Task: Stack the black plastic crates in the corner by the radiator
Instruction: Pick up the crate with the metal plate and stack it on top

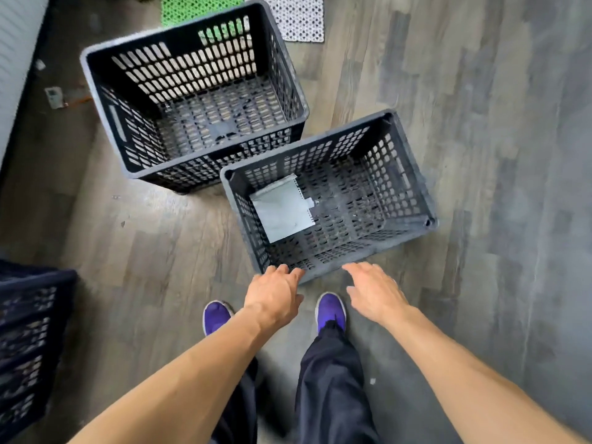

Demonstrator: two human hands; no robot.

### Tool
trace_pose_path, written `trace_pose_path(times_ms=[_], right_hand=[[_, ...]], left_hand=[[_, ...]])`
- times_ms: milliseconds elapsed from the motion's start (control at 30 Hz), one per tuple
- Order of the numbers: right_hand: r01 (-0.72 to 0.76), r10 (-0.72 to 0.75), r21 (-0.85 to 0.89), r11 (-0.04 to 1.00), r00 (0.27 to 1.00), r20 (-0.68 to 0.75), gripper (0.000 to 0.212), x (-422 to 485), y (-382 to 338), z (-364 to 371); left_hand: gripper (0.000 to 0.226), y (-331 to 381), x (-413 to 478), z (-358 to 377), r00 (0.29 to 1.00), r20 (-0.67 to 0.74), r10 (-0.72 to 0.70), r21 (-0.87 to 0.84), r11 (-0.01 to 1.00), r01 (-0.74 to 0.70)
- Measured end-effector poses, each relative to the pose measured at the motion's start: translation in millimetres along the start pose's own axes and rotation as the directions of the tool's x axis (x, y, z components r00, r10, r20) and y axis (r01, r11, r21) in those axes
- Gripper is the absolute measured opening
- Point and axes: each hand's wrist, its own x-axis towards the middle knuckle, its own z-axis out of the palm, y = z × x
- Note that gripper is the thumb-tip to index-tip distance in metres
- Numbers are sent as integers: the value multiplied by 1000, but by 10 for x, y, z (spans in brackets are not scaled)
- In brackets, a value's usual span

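Both hands reach down toward the near rim of the nearer crate (404, 187), which sits on the floor (487, 149) in the middle of the frame, probably because that edge is the closest place to take hold for a lift. The left hand (275, 293) is open with its fingers loosely spread and holds nothing; its fingertips lie at the rim, though I cannot tell whether they touch it. The right hand (374, 291) is open too and empty, hovering just beside the same edge. The crate is black rigid plastic, rectangular, with slotted walls, a lattice bottom and a thick rolled rim. A pale grey sheet (283, 211) lies flat inside it toward the left. A second crate (134, 129) of the same kind stands just above it in the frame, corner close to corner, nearer the white ribbed panel (16, 59) at the upper left, likely the radiator. A third crate (28, 331) shows at the lower left edge. The floor is matte grey wood-look planks. A green mat (201, 8) and a white mat (296, 17), both perforated, lie at the top.
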Motion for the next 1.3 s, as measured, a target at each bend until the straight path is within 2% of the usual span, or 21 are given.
trace_pose_path(times_ms=[133, 300, 500, 700, 800, 900, 1100, 1200, 1300], right_hand=[[67, -68, -42, 997, 998, -9, 52, 356, 348, 50], [147, -154, -209, 967, 988, -15, 54, 835, 740, 148], [151, -173, -374, 915, 985, -24, 51, 1274, 1028, 340], [165, -158, -397, 903, 986, 50, 32, 1533, 1063, 370], [172, -144, -436, 884, 985, 95, 25, 1550, 993, 322], [157, -134, -445, 882, 987, 83, 23, 1493, 903, 253], [203, -197, -475, 856, 978, 63, 27, 1347, 705, -59], [212, -212, -494, 843, 976, 56, 31, 1254, 651, -210], [241, -236, -497, 834, 969, 73, 49, 1131, 598, -354]], left_hand=[[44, 210, 403, 241, 996, 32, -81, -13, 997, 81], [43, 390, 934, 593, 991, 43, -124, -59, 990, 126], [44, 377, 1343, 1020, 980, 86, -181, -80, 979, 188], [36, 281, 1544, 1212, 982, -12, -189, -109, 976, 187], [40, 276, 1486, 1247, 980, -83, -181, -134, 976, 169], [48, 275, 1400, 1185, 972, -163, -167, -182, 974, 136], [51, 135, 1209, 774, 967, -225, -117, -113, 989, 93], [38, 148, 1087, 636, 966, -235, -109, -110, 990, 85], [24, 179, 933, 529, 962, -249, -111, -84, 992, 93]])
